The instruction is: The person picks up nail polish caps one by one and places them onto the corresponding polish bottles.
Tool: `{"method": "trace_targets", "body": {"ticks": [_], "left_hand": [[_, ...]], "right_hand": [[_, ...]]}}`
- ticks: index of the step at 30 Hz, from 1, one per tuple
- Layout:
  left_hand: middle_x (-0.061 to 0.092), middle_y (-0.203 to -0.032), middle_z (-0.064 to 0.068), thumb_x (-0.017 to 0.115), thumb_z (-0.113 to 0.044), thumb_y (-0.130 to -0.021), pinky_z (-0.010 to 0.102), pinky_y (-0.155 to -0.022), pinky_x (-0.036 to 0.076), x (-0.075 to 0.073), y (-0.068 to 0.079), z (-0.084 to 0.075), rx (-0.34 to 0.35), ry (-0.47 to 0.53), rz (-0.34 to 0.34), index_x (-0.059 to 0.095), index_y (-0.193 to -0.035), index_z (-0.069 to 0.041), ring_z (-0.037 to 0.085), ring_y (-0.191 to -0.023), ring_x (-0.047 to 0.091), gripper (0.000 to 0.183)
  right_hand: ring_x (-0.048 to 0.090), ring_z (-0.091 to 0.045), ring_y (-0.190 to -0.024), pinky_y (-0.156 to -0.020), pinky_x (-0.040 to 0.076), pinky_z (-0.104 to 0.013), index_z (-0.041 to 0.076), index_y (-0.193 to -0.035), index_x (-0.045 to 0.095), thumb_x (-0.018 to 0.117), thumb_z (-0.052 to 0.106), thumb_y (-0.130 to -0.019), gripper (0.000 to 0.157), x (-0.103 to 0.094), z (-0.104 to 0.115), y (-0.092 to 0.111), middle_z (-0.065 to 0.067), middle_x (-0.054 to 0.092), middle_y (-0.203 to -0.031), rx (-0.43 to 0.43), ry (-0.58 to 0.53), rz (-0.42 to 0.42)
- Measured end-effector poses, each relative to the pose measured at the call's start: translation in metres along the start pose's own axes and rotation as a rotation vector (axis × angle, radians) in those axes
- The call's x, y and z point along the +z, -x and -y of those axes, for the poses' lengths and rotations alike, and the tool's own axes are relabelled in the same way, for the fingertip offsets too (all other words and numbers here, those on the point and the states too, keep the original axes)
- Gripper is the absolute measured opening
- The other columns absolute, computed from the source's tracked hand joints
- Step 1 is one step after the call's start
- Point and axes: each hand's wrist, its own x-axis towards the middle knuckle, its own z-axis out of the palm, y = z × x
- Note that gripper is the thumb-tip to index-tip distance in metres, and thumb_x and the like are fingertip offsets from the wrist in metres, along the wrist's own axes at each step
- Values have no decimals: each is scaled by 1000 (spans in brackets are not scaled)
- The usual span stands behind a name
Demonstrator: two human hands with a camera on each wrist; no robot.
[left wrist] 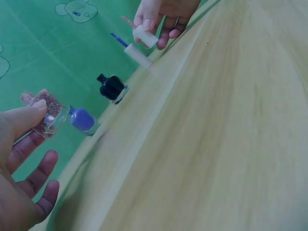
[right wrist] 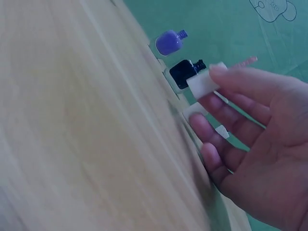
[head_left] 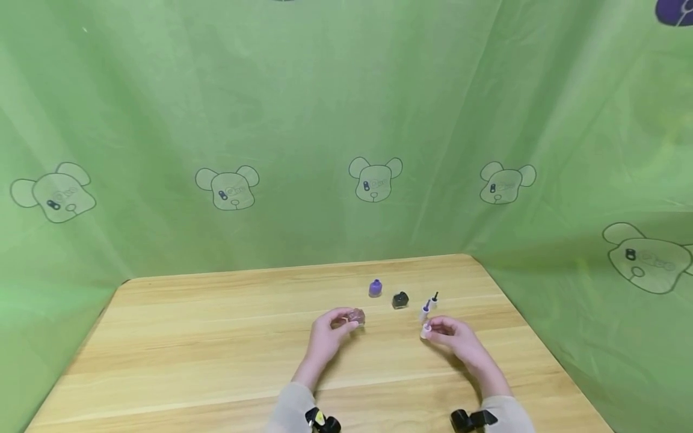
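My left hand point(head_left: 327, 337) pinches an uncapped nail polish bottle point(left wrist: 48, 113) with pink glitter between thumb and fingers, its other fingers spread. In my right hand point(head_left: 460, 341) is a white nail polish cap point(right wrist: 203, 85), brush upward, pinched by thumb and fingertips close over the table. The brush on it is pinkish. Just beyond that hand two more white caps stand brush up, one with a purple brush point(head_left: 426, 307) and one with a dark brush point(head_left: 435, 297). Uncapped bottles of purple polish point(head_left: 376, 288) and black polish point(head_left: 400, 300) stand between and beyond the hands.
The wooden table point(head_left: 189, 343) reaches back to a green curtain point(head_left: 303, 120) printed with bear heads, which also hangs at both sides. Black wrist cameras sit on both forearms, the right one point(head_left: 471, 420) near the table's front.
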Motion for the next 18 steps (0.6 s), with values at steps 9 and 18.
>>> {"method": "trace_targets", "body": {"ticks": [9,18], "left_hand": [[71,-111,7,75,-28,-83,23,-81,54,-15,9,5,-1,-8,-14,70,-113,-14,16,-95,61,34],[71,-111,6,75,-27,-84,22,-77,54,-35,15,6,-27,-15,-53,70,-114,-16,16,-95,61,32]], "right_hand": [[63,-6,-97,-89,49,-15,-5,-117,61,72,18,-85,40,12,11,4,-22,66,-114,-58,7,134],[62,-6,-98,-90,48,-16,-3,-116,63,72,20,-86,39,39,30,-2,-19,65,-116,-101,29,150]]}}
